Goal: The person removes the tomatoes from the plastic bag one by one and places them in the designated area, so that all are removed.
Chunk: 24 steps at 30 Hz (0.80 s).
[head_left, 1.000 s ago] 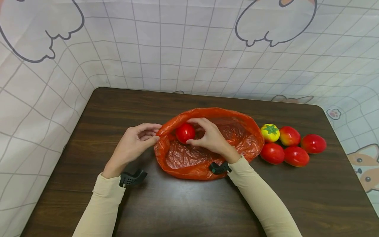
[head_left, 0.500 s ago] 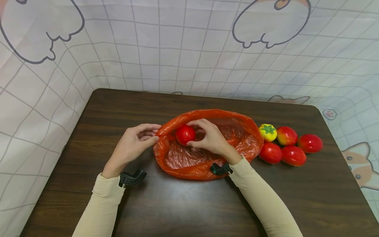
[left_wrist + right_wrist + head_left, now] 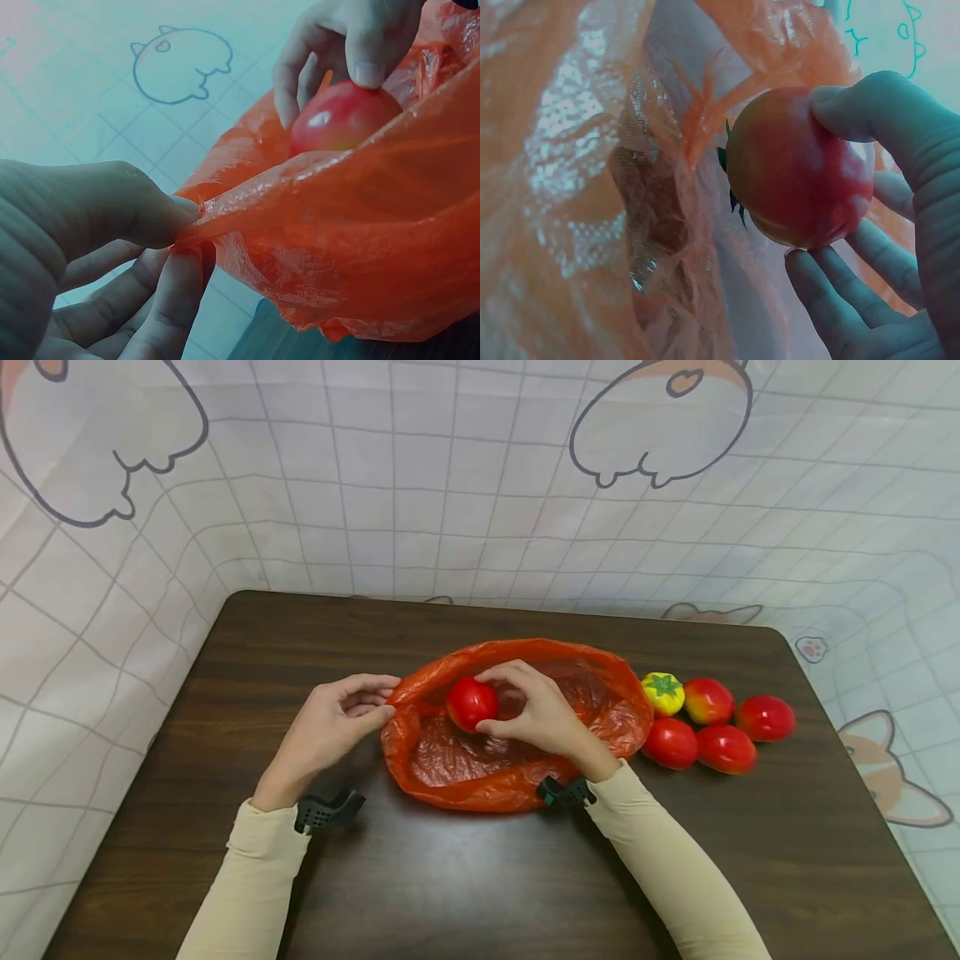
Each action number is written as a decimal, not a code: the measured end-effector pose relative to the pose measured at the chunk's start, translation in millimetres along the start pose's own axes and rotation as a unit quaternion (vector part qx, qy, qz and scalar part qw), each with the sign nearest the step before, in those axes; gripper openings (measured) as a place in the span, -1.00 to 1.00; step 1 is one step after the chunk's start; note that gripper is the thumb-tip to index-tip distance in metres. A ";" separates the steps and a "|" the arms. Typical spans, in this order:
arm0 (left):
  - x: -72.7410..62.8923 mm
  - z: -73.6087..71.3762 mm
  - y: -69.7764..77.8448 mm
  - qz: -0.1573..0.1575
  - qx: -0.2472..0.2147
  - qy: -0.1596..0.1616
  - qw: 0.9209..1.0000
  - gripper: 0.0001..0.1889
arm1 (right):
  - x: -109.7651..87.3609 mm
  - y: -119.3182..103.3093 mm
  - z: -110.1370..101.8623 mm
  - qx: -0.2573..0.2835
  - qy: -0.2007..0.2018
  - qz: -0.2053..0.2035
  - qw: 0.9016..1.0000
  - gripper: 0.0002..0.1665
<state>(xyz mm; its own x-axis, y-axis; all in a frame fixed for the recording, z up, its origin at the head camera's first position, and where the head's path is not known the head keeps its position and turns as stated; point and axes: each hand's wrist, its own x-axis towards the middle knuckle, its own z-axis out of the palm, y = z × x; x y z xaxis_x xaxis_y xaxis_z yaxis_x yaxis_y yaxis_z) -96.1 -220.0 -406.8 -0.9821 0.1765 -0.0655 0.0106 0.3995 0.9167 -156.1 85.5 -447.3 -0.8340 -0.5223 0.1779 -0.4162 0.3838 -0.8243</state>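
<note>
An orange-red plastic bag (image 3: 480,796) lies with its mouth spread wide on the dark table. My left hand (image 3: 326,727) pinches the left edge of that mouth between thumb and fingers; in the left wrist view the plastic bunches at the fingertips. Within the opening, my right hand (image 3: 536,710) holds a shiny red tomato (image 3: 472,703) between thumb and fingers. Seen by the right wrist camera, the tomato (image 3: 802,169) has green leaves at its stem end, facing away from the palm. Crumpled film fills the bag's right side.
Several red tomatoes (image 3: 726,749) are grouped right of the bag, one with yellowish colouring. A yellow one (image 3: 663,695) with a green leafy top sits among them, close to the bag's edge. A cloth backdrop (image 3: 480,527) with grid lines stands behind the table (image 3: 450,877).
The head view has shifted slightly, so the loose tomatoes and backdrop appear further left. Both hands keep their hold, and the tomato stays in the bag's opening.
</note>
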 end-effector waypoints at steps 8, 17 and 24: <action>-1.2 0.0 0.6 0.003 -0.002 -0.007 1.000 -0.59 | -10.3 -3.4 -11.8 0.016 0.011 0.010 1.000 -0.35; -2.3 -0.3 0.6 0.004 0.009 -0.006 1.000 -0.58 | -23.9 -4.3 -27.9 0.022 0.028 0.014 0.999 -0.34; -2.6 0.3 2.1 0.006 0.012 -0.010 1.000 -0.57 | -39.0 -1.2 -39.6 0.010 0.023 0.018 1.000 -0.33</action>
<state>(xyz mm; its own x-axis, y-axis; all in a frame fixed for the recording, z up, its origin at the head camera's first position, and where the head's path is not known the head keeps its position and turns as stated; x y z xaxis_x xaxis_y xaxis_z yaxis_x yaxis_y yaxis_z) -93.4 -219.4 -404.9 -0.9781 0.1987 -0.0618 0.0278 0.4190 0.9076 -137.4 135.6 -432.0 -0.8643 -0.4726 0.1722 -0.3787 0.3862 -0.8411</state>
